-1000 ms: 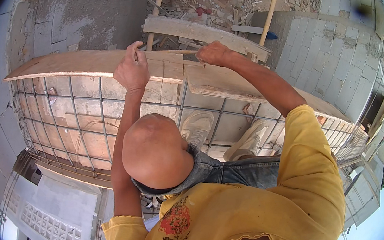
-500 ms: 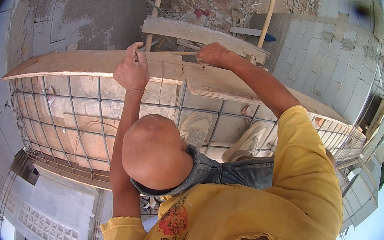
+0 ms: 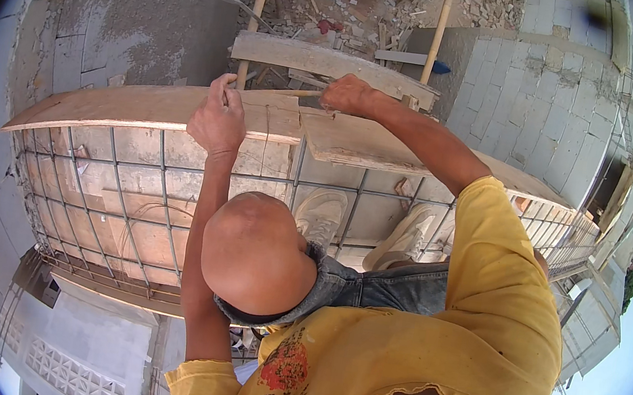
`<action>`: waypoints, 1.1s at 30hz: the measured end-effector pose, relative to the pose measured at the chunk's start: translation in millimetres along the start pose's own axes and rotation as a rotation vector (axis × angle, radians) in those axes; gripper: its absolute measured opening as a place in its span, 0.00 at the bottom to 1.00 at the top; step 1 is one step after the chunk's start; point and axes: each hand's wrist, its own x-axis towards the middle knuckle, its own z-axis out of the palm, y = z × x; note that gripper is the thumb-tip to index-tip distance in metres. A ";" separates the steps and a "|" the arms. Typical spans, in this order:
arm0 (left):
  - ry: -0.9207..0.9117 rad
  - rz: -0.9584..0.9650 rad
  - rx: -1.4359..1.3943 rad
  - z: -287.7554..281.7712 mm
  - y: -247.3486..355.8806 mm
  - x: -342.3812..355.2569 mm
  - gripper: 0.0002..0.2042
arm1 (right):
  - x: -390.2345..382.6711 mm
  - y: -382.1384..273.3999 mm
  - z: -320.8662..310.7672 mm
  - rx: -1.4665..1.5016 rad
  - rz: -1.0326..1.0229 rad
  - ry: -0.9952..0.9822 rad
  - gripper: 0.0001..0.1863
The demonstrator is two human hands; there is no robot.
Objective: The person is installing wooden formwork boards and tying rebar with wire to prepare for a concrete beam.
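Note:
My left hand [image 3: 218, 117] is over the left plywood sheet [image 3: 137, 106], its curled fingers reaching the far edge. Whether it grips that edge or something small is hidden. Farther right, my right hand [image 3: 350, 95] is closed in a fist just beyond the right plywood sheet [image 3: 371, 145]. A thin pale wooden strip [image 3: 292, 92] runs up to that fist from the left; I cannot see whether the fingers hold it. A thin wire [image 3: 267, 131] hangs over the left sheet between my hands.
A grid of steel bars [image 3: 163, 169] spans the near side of the plywood, around my shoes [image 3: 321, 212]. Beyond the sheets lie a grey-white plank [image 3: 335, 59], upright bamboo poles [image 3: 439, 30] and rubble [image 3: 357, 7] below. Block walls [image 3: 536, 106] rise on both sides.
The right hand has dipped very slightly toward the plywood, and the whole view has shifted a little. My left hand keeps its place and pose.

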 end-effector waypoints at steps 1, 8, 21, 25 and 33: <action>0.005 0.003 -0.002 2.5 1.1 1.0 0.10 | 1.5 3.6 1.3 -0.004 0.003 0.004 0.08; -0.005 0.010 0.005 3.1 -1.6 -0.4 0.09 | -28.5 3.8 38.6 0.413 0.262 -0.004 0.11; -0.163 -0.087 0.004 -7.3 -2.2 3.7 0.12 | -220.1 -2.8 -80.9 0.323 0.401 0.172 0.11; -0.202 0.042 -0.132 -8.3 -3.2 11.7 0.13 | -393.8 7.1 -70.0 0.192 0.740 0.419 0.13; -0.495 -0.082 -0.407 -32.9 19.4 17.5 0.15 | -491.8 -206.8 259.8 1.294 1.551 1.283 0.19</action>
